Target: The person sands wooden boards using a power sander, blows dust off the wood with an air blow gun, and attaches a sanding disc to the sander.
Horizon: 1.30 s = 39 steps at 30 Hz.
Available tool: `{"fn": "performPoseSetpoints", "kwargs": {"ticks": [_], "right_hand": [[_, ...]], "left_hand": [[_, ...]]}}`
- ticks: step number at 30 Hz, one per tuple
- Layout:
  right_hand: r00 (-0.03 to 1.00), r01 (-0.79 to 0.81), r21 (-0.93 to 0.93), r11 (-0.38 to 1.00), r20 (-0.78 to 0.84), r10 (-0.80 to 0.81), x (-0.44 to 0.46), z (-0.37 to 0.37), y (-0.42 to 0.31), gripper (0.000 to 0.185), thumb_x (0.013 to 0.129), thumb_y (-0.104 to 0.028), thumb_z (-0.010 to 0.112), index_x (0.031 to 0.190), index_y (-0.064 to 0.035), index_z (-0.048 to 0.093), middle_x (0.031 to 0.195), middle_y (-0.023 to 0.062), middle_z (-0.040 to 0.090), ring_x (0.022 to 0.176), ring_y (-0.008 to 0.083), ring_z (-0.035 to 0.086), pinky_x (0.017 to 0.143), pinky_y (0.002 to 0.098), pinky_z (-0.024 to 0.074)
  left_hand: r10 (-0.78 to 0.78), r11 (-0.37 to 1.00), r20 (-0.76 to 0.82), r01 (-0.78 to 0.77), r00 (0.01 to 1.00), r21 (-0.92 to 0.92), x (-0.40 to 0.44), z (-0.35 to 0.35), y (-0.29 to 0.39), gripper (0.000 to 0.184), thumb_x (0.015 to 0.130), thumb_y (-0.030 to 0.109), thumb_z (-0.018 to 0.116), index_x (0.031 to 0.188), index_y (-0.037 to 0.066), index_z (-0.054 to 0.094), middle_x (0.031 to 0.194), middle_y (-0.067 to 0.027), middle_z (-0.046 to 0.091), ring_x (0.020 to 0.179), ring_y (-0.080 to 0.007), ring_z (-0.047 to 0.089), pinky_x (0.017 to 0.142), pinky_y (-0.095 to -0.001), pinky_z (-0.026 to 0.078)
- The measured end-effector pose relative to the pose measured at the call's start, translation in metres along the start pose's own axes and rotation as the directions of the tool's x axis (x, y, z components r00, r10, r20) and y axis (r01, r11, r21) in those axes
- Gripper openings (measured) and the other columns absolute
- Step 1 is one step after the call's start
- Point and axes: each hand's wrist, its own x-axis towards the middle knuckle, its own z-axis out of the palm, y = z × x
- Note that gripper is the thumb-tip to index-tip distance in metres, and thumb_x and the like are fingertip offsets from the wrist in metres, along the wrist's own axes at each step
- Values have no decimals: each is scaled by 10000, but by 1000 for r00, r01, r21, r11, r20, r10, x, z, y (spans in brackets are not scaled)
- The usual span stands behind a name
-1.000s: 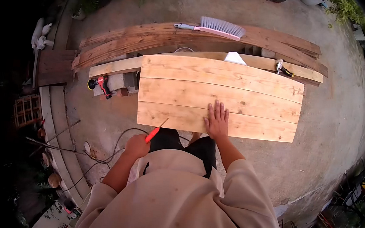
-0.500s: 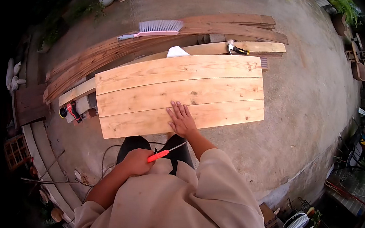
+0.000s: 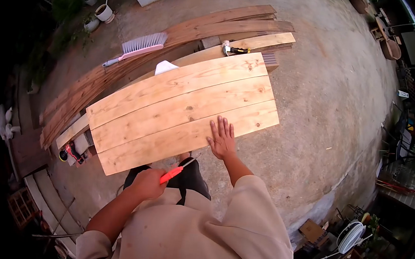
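My left hand (image 3: 149,183) is wrapped round the handle of an orange-handled tool (image 3: 171,174), whose thin metal shaft points up and to the right, near the lower edge of a wooden panel (image 3: 182,108). The panel is made of three pale planks side by side. My right hand (image 3: 222,139) lies flat on the panel's near edge, right of its middle, fingers spread.
Beyond the panel are long brown boards (image 3: 201,28), a pink brush (image 3: 140,46), a hammer (image 3: 235,49) and a white piece (image 3: 165,67). A red and black power tool (image 3: 72,154) lies at the left. A coiled white hose (image 3: 351,237) is at the lower right.
The view has turned, so the panel appears tilted and further left. My right hand has slid rightward along the panel. My left hand has kept hold of the orange-handled tool.
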Motion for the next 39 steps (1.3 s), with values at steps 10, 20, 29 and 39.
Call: {"fn": "performPoseSetpoints", "kwargs": {"ticks": [10, 20, 29, 39], "right_hand": [[988, -153, 7, 988, -19, 153, -14, 3, -5, 798, 1081, -499, 462, 1730, -114, 201, 1800, 210, 87, 1661, 415, 67, 1330, 582, 56], [993, 115, 228, 967, -55, -105, -99, 2, -82, 665, 986, -221, 662, 1569, 13, 444, 1697, 327, 282, 1576, 523, 248, 1242, 640, 270], [560, -796, 547, 259, 828, -28, -124, 39, -170, 614, 1024, -254, 655, 1537, 39, 488, 1542, 342, 500, 1448, 477, 479, 1229, 525, 362], [583, -726, 375, 576, 780, 228, -127, 17, -296, 630, 1017, -230, 647, 1561, 22, 451, 1555, 357, 473, 1458, 500, 456, 1227, 562, 350]], "left_hand": [[110, 984, 211, -76, 971, -164, -30, 1, -23, 209, 927, 255, 716, 1025, 70, 704, 965, -195, 735, 933, -420, 704, 819, -497, 543], [-788, 592, -399, 400, 469, -700, -113, 102, -340, 375, 890, 181, 691, 1200, -6, 593, 1150, -288, 705, 1080, -474, 697, 946, -525, 557], [-927, 327, -374, 542, 25, -774, -201, 84, -492, 496, 929, 258, 650, 1252, -96, 522, 1245, -366, 656, 1165, -529, 665, 1014, -553, 543], [-876, 436, -481, 486, 35, -758, -127, -220, -684, 555, 982, 371, 672, 1282, -81, 559, 1282, -343, 663, 1197, -476, 672, 1033, -532, 552]]}}
